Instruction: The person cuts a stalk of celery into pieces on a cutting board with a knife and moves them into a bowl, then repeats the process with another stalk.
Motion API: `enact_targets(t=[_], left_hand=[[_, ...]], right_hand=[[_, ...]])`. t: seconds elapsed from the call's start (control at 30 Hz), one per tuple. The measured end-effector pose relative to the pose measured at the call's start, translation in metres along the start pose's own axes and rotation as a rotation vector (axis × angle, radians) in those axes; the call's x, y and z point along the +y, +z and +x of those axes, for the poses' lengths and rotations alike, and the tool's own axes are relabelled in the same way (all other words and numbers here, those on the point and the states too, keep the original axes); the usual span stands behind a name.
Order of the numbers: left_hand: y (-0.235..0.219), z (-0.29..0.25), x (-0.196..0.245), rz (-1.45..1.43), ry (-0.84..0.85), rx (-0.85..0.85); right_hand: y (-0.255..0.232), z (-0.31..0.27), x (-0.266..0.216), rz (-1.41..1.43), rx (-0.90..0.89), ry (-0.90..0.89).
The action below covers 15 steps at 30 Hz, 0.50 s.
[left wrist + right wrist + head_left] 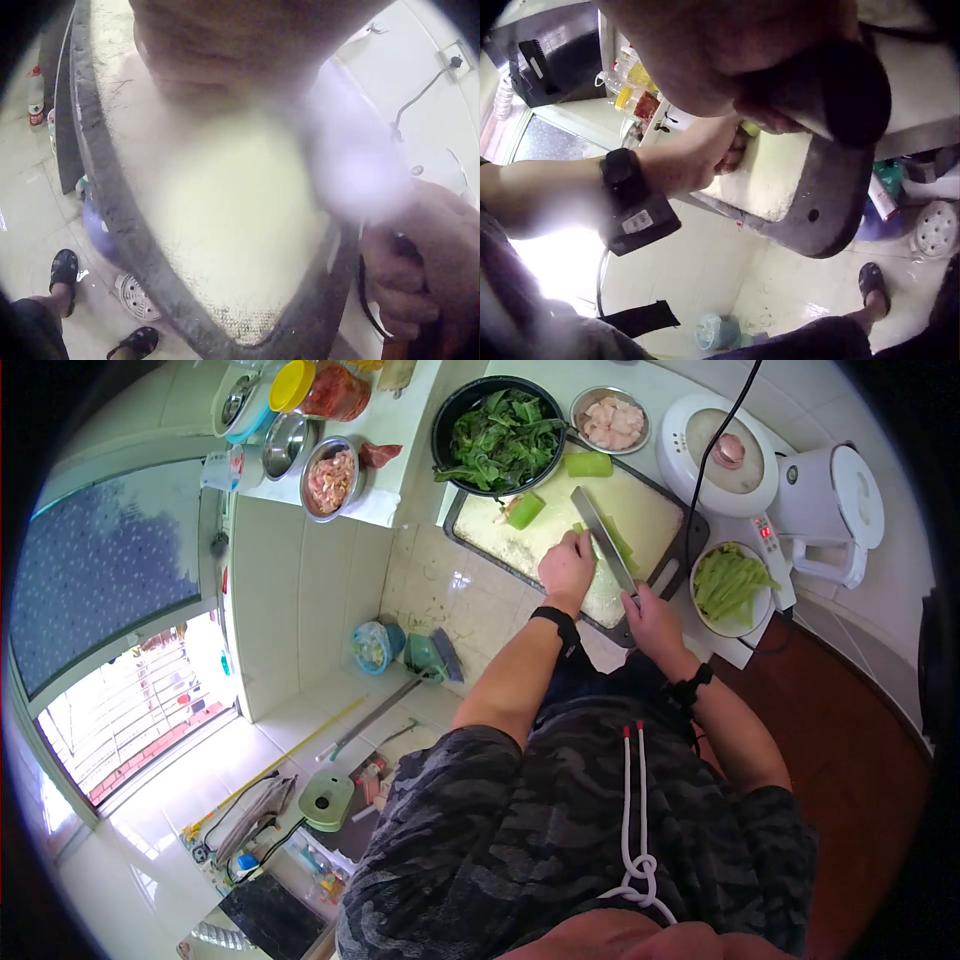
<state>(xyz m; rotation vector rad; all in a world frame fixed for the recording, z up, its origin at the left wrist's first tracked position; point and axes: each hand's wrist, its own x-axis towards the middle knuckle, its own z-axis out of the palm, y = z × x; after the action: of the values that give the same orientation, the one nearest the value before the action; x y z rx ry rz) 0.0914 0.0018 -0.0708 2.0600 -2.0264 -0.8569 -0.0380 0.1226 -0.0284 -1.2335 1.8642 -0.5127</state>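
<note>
On the cutting board (pixel 640 490) my right hand (pixel 655 625) grips a kitchen knife (pixel 605 540) by its handle, the blade pointing away from me. My left hand (pixel 567 568) lies just left of the blade, its curled fingers holding a green stem piece (pixel 750 129) that they mostly hide. Cut green strips (pixel 621 538) lie along the blade's right side. Two thicker green stem chunks, one at the far edge (pixel 588 464) and one to the left (pixel 525 511), rest on the board. In the left wrist view the blade (pixel 360 180) is a pale blur.
Beyond the board stand a black basin of leafy greens (pixel 507 440) and a bowl of pale meat (pixel 610 420). To the right are a plate of cut green strips (pixel 735 588), a white lidded cooker (pixel 718 455) and a white kettle (pixel 825 500). A black cable (pixel 708 455) hangs across.
</note>
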Motion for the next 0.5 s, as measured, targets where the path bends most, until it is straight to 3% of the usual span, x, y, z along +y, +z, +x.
enact_targets(t=[0.33,0.5], left_hand=[[0.001,0.0,0.002,0.089,0.089,0.009],[0.003,0.001,0.001,0.107,0.113,0.015]], right_hand=[[-0.002,-0.018,-0.008,0.046,-0.066,0.035],[0.012,0.002,-0.006,0.056,0.004,-0.053]])
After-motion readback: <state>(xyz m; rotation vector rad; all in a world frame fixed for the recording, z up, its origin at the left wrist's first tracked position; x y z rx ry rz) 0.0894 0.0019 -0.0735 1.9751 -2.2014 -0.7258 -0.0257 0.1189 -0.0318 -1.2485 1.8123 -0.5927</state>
